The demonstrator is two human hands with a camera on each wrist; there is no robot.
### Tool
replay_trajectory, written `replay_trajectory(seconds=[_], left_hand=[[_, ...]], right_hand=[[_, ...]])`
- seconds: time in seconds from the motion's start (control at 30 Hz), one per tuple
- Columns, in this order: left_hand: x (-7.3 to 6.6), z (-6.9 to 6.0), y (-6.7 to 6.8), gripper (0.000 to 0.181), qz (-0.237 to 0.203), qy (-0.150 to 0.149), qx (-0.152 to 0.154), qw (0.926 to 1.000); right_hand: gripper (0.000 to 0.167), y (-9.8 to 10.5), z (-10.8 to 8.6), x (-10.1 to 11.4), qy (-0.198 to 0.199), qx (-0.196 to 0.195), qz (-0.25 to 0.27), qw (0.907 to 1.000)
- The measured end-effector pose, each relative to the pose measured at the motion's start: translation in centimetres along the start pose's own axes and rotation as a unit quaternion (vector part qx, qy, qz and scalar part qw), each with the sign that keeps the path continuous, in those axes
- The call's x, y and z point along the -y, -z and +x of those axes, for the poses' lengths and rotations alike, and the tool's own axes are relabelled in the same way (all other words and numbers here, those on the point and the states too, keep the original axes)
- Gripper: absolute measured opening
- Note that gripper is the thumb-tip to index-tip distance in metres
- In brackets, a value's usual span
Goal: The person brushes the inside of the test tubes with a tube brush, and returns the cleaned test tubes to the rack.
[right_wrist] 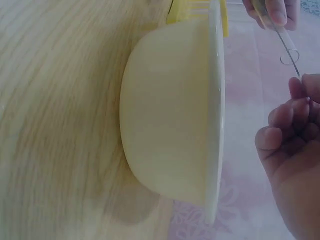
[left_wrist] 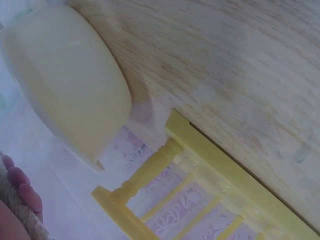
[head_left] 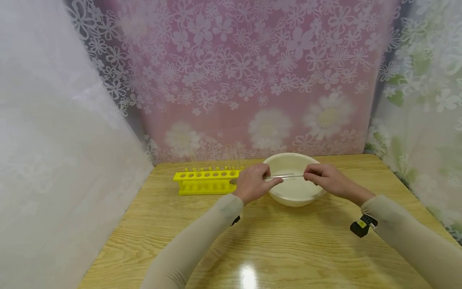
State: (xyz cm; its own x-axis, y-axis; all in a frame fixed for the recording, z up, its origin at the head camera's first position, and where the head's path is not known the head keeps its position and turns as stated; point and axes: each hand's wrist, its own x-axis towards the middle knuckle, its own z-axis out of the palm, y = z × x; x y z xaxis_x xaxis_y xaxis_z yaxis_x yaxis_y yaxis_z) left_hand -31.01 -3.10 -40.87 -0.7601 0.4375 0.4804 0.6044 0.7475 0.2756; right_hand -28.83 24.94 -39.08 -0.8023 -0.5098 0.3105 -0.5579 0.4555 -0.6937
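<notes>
Grips glass test tube (head_left: 285, 176) in left hand (head_left: 254, 182), above cream basin (head_left: 294, 201); pinches twisted-wire brush stem (head_left: 299, 176), run into tube, in right hand (head_left: 326, 179). Works over wood-grain tabletop (head_left: 288, 241), glare spot (head_left: 248, 277) on near side, yellow test-tube rack (head_left: 207, 179) left of basin. Boxed in on 3 sides: pink floral curtain (head_left: 252, 80) behind, white sheet (head_left: 72, 140) left, floral sheet (head_left: 426, 100) right.

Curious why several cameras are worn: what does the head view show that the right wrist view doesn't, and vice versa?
Only the head view: sleeves, the inside of the bowl, tubes standing in the yellow rack.
Only the right wrist view: the twist of the wire and the ring-like mouth of the held tube.
Both: left hand, right hand, wire, held tube, bowl, part of the rack, table and curtain.
</notes>
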Motion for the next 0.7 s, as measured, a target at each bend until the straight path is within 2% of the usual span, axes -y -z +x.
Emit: replay_trajectory(seconds=[0.1, 0.2, 0.37, 0.53, 0.57, 0.63, 0.7], left_hand=[[0.22, -0.09, -0.03, 0.046, 0.008, -0.008, -0.009, 0.9999], [0.38, -0.15, -0.04, 0.046, 0.015, -0.014, -0.015, 0.9997], [0.37, -0.20, -0.05, 0.046, 0.025, -0.026, -0.017, 0.9992], [0.26, -0.30, -0.02, 0.046, 0.036, -0.039, -0.020, 0.9984], [0.25, -0.31, 0.00, 0.046, 0.036, -0.040, -0.022, 0.9983], [0.29, -0.30, 0.04, 0.046, 0.037, -0.039, -0.026, 0.9982], [0.34, -0.31, 0.11, 0.046, 0.032, -0.035, -0.025, 0.9986]], right_hand=[[0.019, -0.10, 0.11, 0.03, -0.023, 0.013, 0.051, 0.9983], [0.026, -0.14, 0.19, 0.02, -0.055, 0.033, 0.119, 0.9909], [0.034, 0.00, 0.19, -0.22, -0.111, 0.055, 0.221, 0.9674], [0.037, 0.16, 0.15, -0.36, -0.162, 0.059, 0.297, 0.9394], [0.038, 0.15, 0.15, -0.30, -0.168, 0.059, 0.303, 0.9361], [0.039, 0.11, 0.14, -0.14, -0.173, 0.056, 0.285, 0.9413], [0.038, 0.03, 0.03, 0.06, -0.150, 0.051, 0.221, 0.9623]])
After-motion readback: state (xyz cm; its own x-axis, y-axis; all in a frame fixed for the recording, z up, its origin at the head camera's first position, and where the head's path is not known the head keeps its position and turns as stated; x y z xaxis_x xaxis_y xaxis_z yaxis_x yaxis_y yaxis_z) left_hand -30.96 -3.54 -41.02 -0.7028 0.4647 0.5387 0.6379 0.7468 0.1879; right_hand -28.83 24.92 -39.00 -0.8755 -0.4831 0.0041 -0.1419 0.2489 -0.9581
